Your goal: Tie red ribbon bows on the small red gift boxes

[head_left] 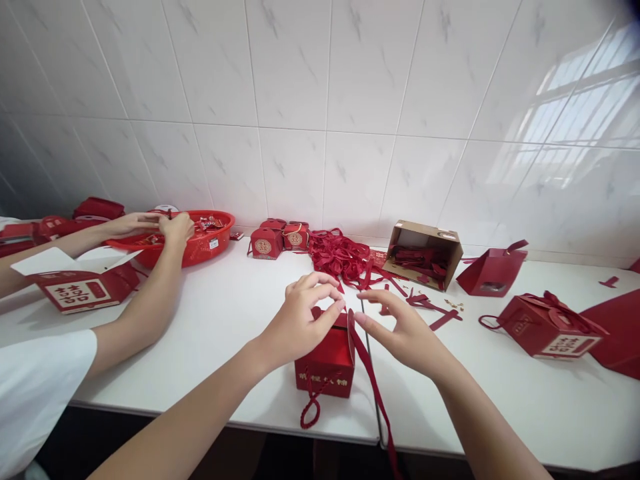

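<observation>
1. My left hand (305, 310) arches over the box top, thumb and forefinger tips nearly together; I cannot tell whether they pinch anything. I judge a light touch best here, steadying the top edges without denting them.
2. The red box (325, 370) stands upright between my hands near the front edge of the white table (210, 333). Its cord loop (310, 413) hangs at the front, and I would leave that free of the work.
3. The red ribbon (369, 367) runs from the box top down past the table edge. It looks best drawn flat and untwisted, since the hanging tail could snag or slide.
4. My right hand (403, 327) is just beside the box, thumb and forefinger apart, apparently holding nothing. I would bring both fingertips in evenly so the box does not tip.
5. Around me, far left, a co-worker's hands (176, 228) work over a red basin (231, 223), behind a white-flapped box (85, 293); that forearm limits my leftward room.
6. Behind my box are small boxes (267, 241), then a ribbon pile (340, 257) that could tangle with my ribbon.
7. Rightward lie a cardboard carton (456, 260), loose strips (445, 320) crowding my right hand's far side, and a bow-topped box (550, 330) well apart.
</observation>
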A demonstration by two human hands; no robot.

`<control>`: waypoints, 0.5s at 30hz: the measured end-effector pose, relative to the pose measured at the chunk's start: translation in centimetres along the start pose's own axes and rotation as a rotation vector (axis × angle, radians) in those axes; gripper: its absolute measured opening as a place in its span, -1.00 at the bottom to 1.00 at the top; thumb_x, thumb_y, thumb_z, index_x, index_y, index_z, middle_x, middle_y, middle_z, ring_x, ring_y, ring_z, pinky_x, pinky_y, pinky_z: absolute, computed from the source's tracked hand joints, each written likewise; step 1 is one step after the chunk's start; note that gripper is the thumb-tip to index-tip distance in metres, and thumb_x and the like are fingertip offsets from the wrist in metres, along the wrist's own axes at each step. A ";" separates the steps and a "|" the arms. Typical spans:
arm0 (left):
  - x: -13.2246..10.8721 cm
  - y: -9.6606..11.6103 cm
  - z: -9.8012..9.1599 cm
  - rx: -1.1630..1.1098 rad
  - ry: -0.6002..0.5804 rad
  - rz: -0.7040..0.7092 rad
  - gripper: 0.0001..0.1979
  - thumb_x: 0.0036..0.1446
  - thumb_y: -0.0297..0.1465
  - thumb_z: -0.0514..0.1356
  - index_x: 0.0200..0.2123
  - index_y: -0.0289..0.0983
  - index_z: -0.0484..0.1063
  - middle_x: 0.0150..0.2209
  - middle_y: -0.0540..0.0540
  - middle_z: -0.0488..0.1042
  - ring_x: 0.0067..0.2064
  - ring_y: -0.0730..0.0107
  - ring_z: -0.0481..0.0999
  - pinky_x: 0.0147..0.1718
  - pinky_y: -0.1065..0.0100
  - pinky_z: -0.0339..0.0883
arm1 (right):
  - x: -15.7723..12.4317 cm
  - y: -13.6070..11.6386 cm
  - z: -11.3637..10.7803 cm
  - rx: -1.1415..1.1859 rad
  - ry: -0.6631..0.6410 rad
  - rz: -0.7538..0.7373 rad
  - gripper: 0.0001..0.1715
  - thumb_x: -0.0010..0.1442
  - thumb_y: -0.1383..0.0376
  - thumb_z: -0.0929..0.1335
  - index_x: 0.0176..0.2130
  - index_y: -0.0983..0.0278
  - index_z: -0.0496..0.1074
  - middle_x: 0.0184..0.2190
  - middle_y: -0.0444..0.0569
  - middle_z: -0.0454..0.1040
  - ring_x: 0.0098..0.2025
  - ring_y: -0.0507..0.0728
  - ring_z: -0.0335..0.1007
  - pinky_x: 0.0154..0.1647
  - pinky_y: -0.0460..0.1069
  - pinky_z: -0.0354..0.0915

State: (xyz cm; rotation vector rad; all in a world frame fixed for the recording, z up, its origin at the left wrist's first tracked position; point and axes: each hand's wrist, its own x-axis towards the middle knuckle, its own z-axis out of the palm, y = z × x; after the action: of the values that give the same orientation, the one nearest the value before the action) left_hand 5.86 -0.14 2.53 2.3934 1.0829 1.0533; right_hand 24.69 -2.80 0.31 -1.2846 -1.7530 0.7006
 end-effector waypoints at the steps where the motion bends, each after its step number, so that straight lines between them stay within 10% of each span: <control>1: 0.3 0.7 -0.4 -0.018 0.014 0.029 -0.86 0.16 -0.35 0.09 -0.38 -0.20 0.43 -0.11 -0.07 0.37 -0.06 0.29 0.38 0.02 0.15 0.19 | 0.2 -0.3 -0.2 0.111 -0.027 -0.017 -0.52 0.10 0.00 0.33 -0.03 0.16 0.36 0.00 0.01 0.38 0.04 0.19 0.26 0.03 0.09 0.20; 9: 1.1 3.9 -2.9 -0.044 0.159 0.220 -0.89 0.15 -0.39 0.12 -0.40 -0.22 0.41 -0.12 -0.06 0.39 0.03 0.32 0.30 0.08 0.26 0.13 | 0.7 -1.8 -1.8 0.564 -0.190 -0.139 -0.81 0.14 0.18 0.36 -0.38 0.26 0.45 -0.41 -0.07 0.51 -0.31 0.08 0.42 -0.17 0.03 0.35; 15: -1.8 0.2 -1.8 0.052 -0.067 -0.042 -0.79 0.10 -0.34 0.13 -0.16 -0.13 0.35 -0.14 -0.05 0.36 -0.04 0.24 0.31 -0.05 0.21 0.24 | -3.0 -2.2 -6.1 0.431 0.311 -0.250 -0.80 0.14 0.09 0.32 -0.35 0.15 0.43 -0.48 -0.07 0.44 -0.35 0.13 0.39 -0.27 0.09 0.33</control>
State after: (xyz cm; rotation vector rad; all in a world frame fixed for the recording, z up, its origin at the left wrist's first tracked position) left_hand 3.87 -1.63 2.97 2.4167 1.1459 0.9345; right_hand 29.32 -6.52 4.25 -0.8140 -1.3829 0.6494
